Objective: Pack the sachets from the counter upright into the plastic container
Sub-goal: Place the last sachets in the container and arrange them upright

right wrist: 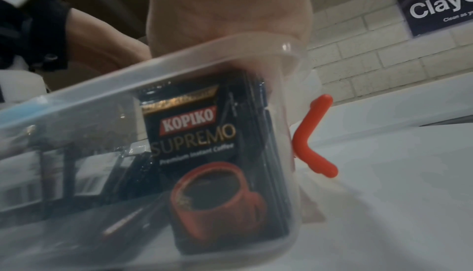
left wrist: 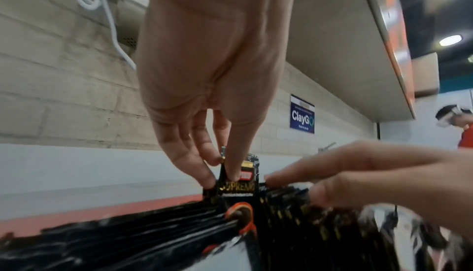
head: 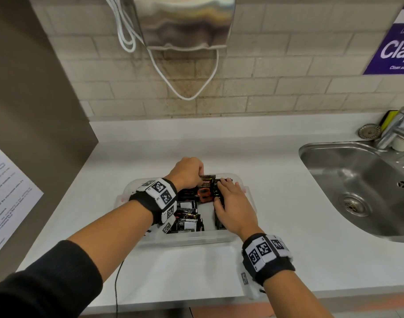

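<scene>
Clear plastic container [head: 187, 240] sits on the white counter [head: 276, 260], well left of the sink [head: 361, 189]. Left hand [head: 187, 172] is at the container's far edge, thumb and fingers [left wrist: 202, 166] pinching the top of one black sachet [left wrist: 236, 186] — upright, "SUPREMO" print facing the wrist camera. Right hand [head: 234, 208] lies over the row of sachets [head: 219, 196] in the container's right side, fingers straight and pressing on their tops, not wrapped round anything. Through the container wall [right wrist: 89, 101] the right wrist view shows that row standing upright, front one [right wrist: 212, 166] printed Kopiko with a red cup. More sachets [head: 187, 222] fill the container's left side (packed tight, count unclear). Red clip [right wrist: 311, 137] sticks out of the container's right end. A purple sign [head: 396, 44] hangs on the brick wall above the sink.
</scene>
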`<action>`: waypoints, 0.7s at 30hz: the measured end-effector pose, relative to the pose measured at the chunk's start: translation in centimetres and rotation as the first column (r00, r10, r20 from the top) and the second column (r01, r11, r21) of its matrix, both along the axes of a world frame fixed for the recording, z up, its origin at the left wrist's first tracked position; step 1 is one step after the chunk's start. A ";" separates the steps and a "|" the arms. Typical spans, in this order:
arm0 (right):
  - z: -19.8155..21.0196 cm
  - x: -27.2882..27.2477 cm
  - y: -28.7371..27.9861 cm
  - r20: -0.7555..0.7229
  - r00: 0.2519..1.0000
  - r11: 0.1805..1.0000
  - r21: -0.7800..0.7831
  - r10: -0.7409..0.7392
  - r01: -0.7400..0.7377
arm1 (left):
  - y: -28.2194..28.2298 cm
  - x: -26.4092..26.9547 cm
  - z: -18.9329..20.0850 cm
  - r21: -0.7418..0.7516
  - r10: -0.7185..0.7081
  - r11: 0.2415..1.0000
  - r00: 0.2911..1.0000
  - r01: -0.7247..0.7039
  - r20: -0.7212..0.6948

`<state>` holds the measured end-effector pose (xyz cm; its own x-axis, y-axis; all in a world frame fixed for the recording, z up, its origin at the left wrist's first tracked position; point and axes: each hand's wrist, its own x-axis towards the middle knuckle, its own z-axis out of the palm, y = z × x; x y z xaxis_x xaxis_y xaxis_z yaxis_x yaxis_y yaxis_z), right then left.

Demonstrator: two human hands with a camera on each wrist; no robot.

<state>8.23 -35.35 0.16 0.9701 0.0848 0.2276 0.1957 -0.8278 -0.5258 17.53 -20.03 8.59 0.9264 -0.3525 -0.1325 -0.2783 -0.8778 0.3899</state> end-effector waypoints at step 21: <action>0.3 -0.5 0.4 -0.041 0.977 0.933 -0.292 0.209 -0.211 | -0.3 -0.1 0.3 0.178 -0.252 0.951 0.967 0.253 -0.028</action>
